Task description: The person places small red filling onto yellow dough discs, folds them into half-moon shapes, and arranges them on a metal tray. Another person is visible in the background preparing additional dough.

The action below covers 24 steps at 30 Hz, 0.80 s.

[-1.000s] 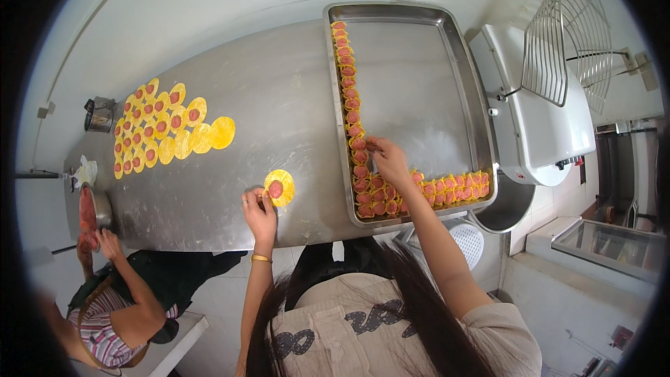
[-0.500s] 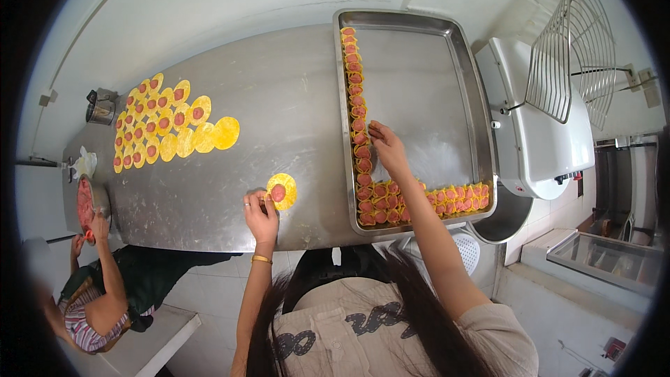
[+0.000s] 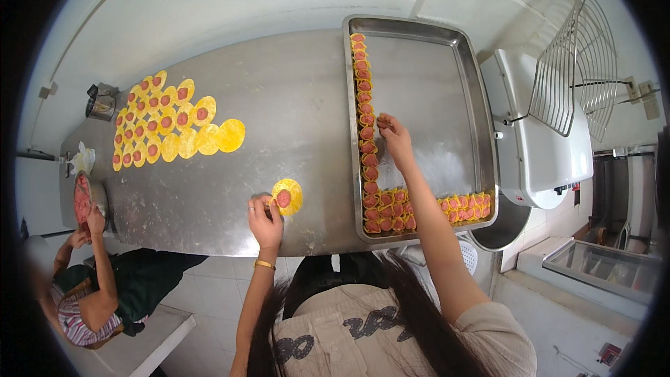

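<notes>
My left hand (image 3: 266,223) is closed in a pinch at the near-left edge of a round yellow dumpling wrapper (image 3: 295,194). A lump of pink meat filling (image 3: 283,198) sits on that wrapper, over the steel table. Inside a large metal tray (image 3: 423,26), my right hand (image 3: 396,141) has its fingers bent and drawn together. Its fingertips are beside a row of open-topped dumplings (image 3: 365,97) along the tray's left wall; what they grip, if anything, is hidden. More dumplings (image 3: 391,209) fill the tray's near side in short rows, partly behind my right forearm.
Overlapping yellow wrappers (image 3: 166,122), most topped with meat, lie on the left of the steel table (image 3: 293,98). A co-worker (image 3: 91,307) at the left has hands by a bowl of pink filling (image 3: 82,199). Right of the tray are a white appliance (image 3: 537,132) and a wire fan guard (image 3: 565,70).
The whole view has shifted slightly. My right hand sits a little farther along the dumpling row. My left hand stays at the wrapper's edge. The co-worker's hands have moved slightly near the bowl.
</notes>
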Motion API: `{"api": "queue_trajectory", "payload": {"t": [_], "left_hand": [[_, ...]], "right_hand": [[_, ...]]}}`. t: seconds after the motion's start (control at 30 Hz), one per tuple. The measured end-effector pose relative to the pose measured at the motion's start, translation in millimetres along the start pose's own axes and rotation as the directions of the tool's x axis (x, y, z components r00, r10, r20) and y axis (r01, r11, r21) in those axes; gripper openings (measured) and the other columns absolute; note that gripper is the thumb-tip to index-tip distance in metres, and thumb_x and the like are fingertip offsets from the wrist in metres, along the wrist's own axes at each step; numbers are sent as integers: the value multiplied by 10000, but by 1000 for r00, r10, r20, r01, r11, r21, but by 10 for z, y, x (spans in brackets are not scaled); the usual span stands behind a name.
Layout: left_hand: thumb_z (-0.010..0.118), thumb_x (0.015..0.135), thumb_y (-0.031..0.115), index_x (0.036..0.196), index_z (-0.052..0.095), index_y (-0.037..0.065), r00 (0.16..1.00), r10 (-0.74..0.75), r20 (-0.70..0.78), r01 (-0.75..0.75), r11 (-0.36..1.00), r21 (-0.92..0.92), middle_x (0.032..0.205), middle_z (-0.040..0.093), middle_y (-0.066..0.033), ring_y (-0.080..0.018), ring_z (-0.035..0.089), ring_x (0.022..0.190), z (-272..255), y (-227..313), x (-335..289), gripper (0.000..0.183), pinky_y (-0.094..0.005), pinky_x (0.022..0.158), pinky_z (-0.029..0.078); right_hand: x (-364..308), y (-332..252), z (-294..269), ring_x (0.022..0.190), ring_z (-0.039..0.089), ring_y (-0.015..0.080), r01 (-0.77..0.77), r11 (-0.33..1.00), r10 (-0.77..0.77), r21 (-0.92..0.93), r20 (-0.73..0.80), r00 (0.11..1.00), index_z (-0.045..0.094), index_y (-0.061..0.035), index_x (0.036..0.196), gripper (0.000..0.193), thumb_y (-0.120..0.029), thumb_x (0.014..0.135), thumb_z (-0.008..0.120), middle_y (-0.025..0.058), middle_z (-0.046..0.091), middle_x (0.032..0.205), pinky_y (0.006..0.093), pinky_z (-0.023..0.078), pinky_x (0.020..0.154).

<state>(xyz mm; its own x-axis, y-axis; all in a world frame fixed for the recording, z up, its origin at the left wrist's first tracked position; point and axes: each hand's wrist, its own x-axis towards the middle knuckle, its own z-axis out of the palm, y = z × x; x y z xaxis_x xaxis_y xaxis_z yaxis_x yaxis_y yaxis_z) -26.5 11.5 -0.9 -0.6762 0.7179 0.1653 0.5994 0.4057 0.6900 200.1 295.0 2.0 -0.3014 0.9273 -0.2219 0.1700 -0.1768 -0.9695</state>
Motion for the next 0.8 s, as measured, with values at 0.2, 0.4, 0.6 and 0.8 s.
{"api": "queue_trajectory", "payload": {"t": [0.2,0.4,0.6,0.8], "left_hand": [[606,862,108,897,549,26,993,104,-48,-104,995,-4,867,528,-118,-275,544,709,-2,5,22,106,-386,650,445],[608,860,107,900,551,32,997,73,-38,-73,997,12,871,532,-117,-274,541,702,-17,37,12,102,-383,645,445],[604,883,127,900,545,17,994,96,-43,-94,995,33,873,538,-131,-304,547,759,0,-5,19,126,-393,697,444],[594,862,139,894,541,32,998,64,-12,-64,998,27,900,539,-144,-356,540,823,10,-47,10,124,-434,721,430]], "right_hand": [[185,-95,94,1204,532,227,-35,994,23,103,115,993,452,77,1347,510,55,843,378,163,558,1293,324,405,1032],[53,-195,128,1183,542,207,-46,995,37,88,99,994,478,79,1325,504,52,830,384,148,571,1275,303,419,1004],[425,-201,27,1154,552,185,-82,996,82,36,-21,996,479,48,1338,475,0,868,428,134,587,1247,277,416,971],[748,-269,174,1129,565,187,-9,989,12,150,-23,1000,478,60,1333,480,22,859,415,120,603,1227,289,422,974]]}}
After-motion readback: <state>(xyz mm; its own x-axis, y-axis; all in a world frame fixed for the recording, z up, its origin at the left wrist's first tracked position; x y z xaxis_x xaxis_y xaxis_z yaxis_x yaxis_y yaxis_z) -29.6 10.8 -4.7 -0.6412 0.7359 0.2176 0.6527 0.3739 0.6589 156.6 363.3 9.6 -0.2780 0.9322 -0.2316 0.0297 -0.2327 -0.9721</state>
